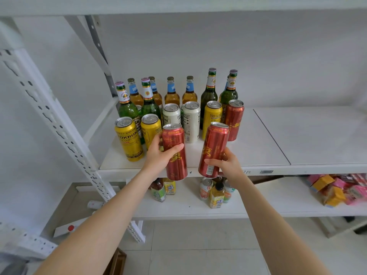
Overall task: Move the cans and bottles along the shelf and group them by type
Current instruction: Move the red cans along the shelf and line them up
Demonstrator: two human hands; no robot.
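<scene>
Hands (159, 155) (229, 165) grip red cans (174, 138) (215, 141), seemingly BEIJING BEER.

Each hand (158, 155) (230, 165) grips a red can (174, 153) (213, 149) before the shelf (297, 135).

Your left hand (158, 153) and right hand (228, 165) each run their fingers partly out of sight behind the left red can (174, 153) and the right red can (213, 149). A dark can (139, 124) is mostly hidden behind the outer yellow can (128, 137), print unreadable; an amber bottle (227, 84) barely peeks from behind the far-right green bottle (230, 92). Lower shelf: small drinks (157, 190) partly covered by the held cans, coloured packets (337, 189) blurred and cut by the right edge, shelf-lip sticker (266, 171) too small to read.
</scene>
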